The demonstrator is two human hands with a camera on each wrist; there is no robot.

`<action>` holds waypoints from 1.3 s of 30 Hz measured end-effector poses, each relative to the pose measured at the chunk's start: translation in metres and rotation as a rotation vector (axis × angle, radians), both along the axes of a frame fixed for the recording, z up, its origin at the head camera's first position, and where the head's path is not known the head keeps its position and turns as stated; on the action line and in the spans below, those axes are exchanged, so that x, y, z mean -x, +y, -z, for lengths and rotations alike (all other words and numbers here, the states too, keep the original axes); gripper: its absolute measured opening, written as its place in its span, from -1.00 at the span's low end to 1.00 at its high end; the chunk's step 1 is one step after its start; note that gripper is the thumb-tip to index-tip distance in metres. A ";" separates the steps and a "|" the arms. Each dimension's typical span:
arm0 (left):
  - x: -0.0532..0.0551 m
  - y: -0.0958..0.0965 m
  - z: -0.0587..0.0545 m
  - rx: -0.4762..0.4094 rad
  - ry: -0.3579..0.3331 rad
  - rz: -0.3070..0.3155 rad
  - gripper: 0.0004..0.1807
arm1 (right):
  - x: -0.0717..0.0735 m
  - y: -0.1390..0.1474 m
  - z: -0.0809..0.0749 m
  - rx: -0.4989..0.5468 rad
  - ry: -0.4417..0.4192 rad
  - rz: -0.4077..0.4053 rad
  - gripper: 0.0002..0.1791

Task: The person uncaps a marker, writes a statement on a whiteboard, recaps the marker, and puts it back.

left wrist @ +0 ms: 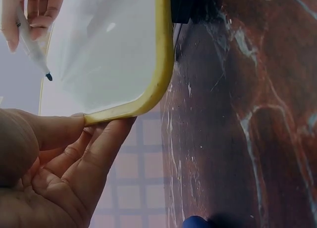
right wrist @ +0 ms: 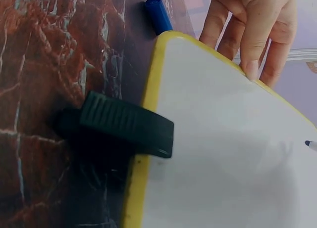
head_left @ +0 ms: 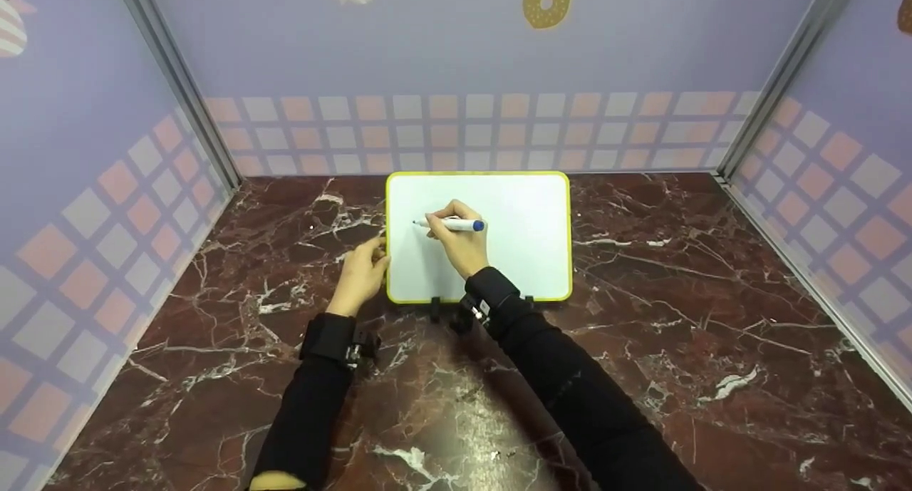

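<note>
A whiteboard (head_left: 524, 241) with a yellow rim stands in front of the back wall. My left hand (head_left: 362, 274) pinches its left edge, thumb on the front side and fingers behind, as the left wrist view shows. My right hand (head_left: 463, 241) holds a white marker (head_left: 456, 224) with a blue end, its uncapped tip pointing left over the board's left part. Whether the dark tip touches the surface I cannot tell. No marks are visible on the board. In the right wrist view only the tip of the marker (right wrist: 311, 145) shows.
Black clips (right wrist: 126, 124) of a stand grip the board's lower edge. A blue cap (right wrist: 157, 15) is on the dark red marbled table (head_left: 677, 320), near the board's lower left corner. Patterned wall panels (head_left: 456, 63) enclose the back and both sides.
</note>
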State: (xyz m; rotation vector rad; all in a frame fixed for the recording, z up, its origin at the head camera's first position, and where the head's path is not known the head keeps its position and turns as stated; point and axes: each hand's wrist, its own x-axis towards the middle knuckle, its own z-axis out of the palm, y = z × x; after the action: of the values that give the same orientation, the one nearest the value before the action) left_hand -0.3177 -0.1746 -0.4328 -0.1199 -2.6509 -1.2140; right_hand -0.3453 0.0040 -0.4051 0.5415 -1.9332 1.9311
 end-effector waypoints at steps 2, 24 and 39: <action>0.000 0.000 0.000 -0.017 -0.014 0.006 -0.63 | -0.006 0.000 -0.006 -0.013 0.006 0.010 -0.87; -0.001 -0.001 0.001 -0.078 -0.080 0.015 -0.56 | -0.025 0.001 -0.006 -0.109 0.046 0.045 -0.79; 0.000 -0.001 0.001 -0.092 -0.087 0.017 -0.56 | -0.003 0.002 0.012 -0.085 0.079 0.104 -0.77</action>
State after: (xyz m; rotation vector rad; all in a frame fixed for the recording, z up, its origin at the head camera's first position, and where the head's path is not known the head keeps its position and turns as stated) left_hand -0.3178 -0.1760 -0.4334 -0.0761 -2.6662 -1.3736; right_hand -0.3425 0.0061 -0.4175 0.5216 -1.9600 1.7452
